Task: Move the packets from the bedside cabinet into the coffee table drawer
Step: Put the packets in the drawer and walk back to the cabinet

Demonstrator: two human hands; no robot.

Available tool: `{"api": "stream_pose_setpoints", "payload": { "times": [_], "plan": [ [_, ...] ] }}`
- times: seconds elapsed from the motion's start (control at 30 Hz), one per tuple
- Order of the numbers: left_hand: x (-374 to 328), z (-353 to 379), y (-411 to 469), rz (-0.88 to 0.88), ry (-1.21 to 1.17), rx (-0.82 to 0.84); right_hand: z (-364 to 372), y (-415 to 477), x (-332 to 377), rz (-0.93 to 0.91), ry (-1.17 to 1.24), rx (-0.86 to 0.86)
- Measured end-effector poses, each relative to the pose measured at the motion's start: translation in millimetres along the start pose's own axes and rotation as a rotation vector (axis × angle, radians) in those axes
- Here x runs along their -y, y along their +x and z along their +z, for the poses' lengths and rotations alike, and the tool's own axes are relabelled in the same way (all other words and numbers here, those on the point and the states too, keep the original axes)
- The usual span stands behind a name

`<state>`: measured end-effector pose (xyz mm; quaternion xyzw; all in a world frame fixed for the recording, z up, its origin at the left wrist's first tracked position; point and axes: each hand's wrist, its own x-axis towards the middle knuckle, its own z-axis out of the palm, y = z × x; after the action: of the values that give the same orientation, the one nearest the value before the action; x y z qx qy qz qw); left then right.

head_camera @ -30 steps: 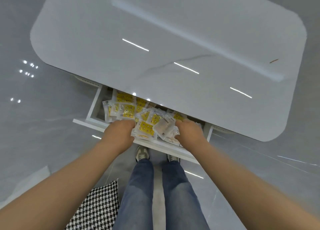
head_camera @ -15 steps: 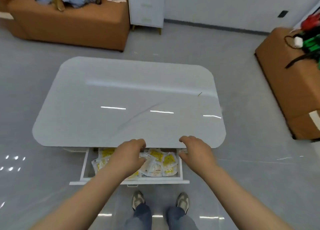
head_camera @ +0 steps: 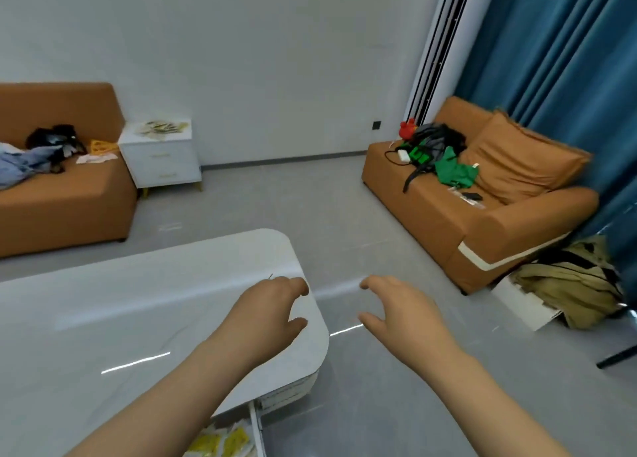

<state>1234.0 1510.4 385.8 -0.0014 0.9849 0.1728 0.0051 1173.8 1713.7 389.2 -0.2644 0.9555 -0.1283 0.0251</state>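
Several yellow and clear packets (head_camera: 162,127) lie on top of the white bedside cabinet (head_camera: 162,160) at the far left wall. More yellow packets (head_camera: 220,441) show in the open drawer (head_camera: 256,425) under the white coffee table (head_camera: 103,318) at the bottom edge. My left hand (head_camera: 267,313) hovers over the table's right corner, fingers apart, holding nothing. My right hand (head_camera: 401,313) is raised over the floor just right of the table, also spread and holding nothing.
An orange sofa (head_camera: 58,194) with clothes stands left of the cabinet. Another orange sofa (head_camera: 482,212) with bags and green items stands on the right by a blue curtain (head_camera: 558,60). A box with beige cloth (head_camera: 565,284) lies beside it. Grey floor (head_camera: 275,201) lies between table and cabinet.
Both hands have come out of the drawer and let go of the packets. The view has lifted from the drawer to the room and swung right.
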Motion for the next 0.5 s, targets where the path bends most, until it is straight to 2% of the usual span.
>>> {"api": "stream_pose_setpoints", "payload": {
  "times": [0.23, 0.5],
  "plan": [
    [-115, -16, 77, 0.141, 0.005, -0.098, -88, -5, -104, 0.068, 0.001, -0.176],
    [-176, -37, 187, 0.248, 0.020, -0.135, -143, 44, -190, 0.139, -0.015, -0.298]
  ]
}}
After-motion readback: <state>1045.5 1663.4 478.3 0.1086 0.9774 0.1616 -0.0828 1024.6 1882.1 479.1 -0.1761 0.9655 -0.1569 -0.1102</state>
